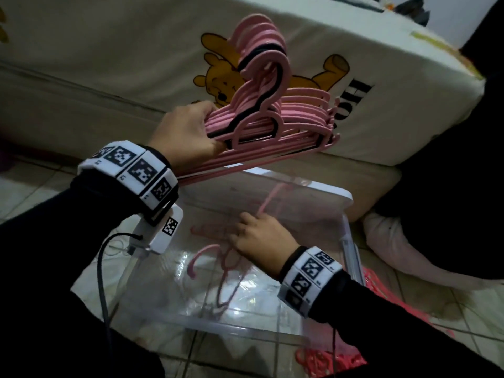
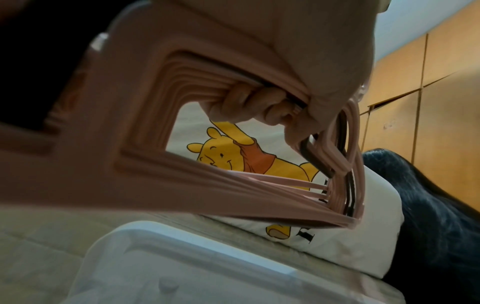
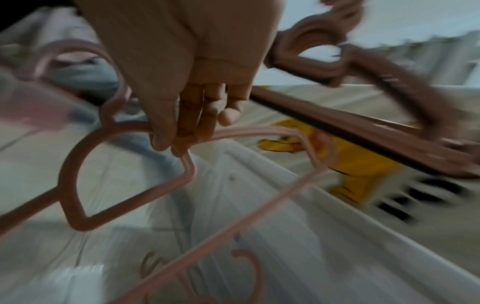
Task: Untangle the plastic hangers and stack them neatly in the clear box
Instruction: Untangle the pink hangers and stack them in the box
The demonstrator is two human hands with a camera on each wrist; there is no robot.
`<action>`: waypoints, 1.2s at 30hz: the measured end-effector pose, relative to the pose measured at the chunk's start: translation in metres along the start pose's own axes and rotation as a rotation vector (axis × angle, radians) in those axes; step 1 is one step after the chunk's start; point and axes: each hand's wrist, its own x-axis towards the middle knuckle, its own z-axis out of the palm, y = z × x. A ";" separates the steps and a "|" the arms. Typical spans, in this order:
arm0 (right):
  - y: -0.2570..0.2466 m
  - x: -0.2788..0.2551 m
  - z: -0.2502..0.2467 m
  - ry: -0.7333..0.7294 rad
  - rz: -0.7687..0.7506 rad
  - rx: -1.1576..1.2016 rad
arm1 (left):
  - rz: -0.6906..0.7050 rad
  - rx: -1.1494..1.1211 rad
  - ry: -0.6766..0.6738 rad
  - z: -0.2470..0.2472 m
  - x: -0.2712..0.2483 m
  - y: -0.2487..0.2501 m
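A: Pink stack of hangers point(image 1: 275, 124), one black among them, sits above the clear box point(image 1: 351, 241); left hand point(image 1: 185, 135) grips one end, fingers point(image 2: 233, 102) curled round the bars.

B: Right hand point(image 1: 261, 238)?

A: Inside the box, pinching a single pink hanger point(image 3: 124, 174). Right wrist view is blurred.

B: Surroundings?

A: Bear-print mattress point(image 1: 136, 64) behind, box lid point(image 1: 300, 192) leaning on it, more pink hangers point(image 1: 327, 358) on the tiled floor point(image 1: 35, 186), partly cut off.
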 end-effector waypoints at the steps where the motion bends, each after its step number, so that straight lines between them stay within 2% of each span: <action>1: 0.003 -0.005 -0.004 0.000 0.073 0.005 | -0.004 -0.001 -0.005 0.000 0.000 0.000; 5: 0.027 -0.019 -0.008 -0.106 0.347 0.233 | -0.036 -0.018 -0.027 0.001 -0.001 0.003; 8: 0.053 -0.032 -0.015 0.040 0.520 0.433 | -0.045 -0.001 -0.035 0.003 -0.001 0.003; 10: 0.068 -0.038 -0.023 0.174 0.567 0.517 | -0.048 0.021 -0.060 0.005 -0.002 0.003; 12: 0.079 -0.042 -0.031 0.322 0.589 0.530 | -0.066 0.032 -0.120 0.008 -0.002 0.003; 15: 0.094 -0.045 -0.041 0.435 0.634 0.527 | -0.108 -0.002 -0.205 0.011 -0.005 0.005; 19: 0.110 -0.049 -0.040 0.444 0.686 0.464 | -0.090 -0.018 -0.271 0.017 -0.006 0.007; 23: 0.112 -0.047 -0.038 0.405 0.678 0.431 | -0.071 -0.045 -0.279 0.018 -0.009 0.008; 29: 0.100 -0.032 -0.042 0.514 0.643 0.349 | -0.031 0.014 -0.304 0.026 -0.016 0.018; 36: 0.092 -0.027 -0.040 0.599 0.646 0.292 | -0.061 -0.048 -0.304 0.031 -0.016 0.015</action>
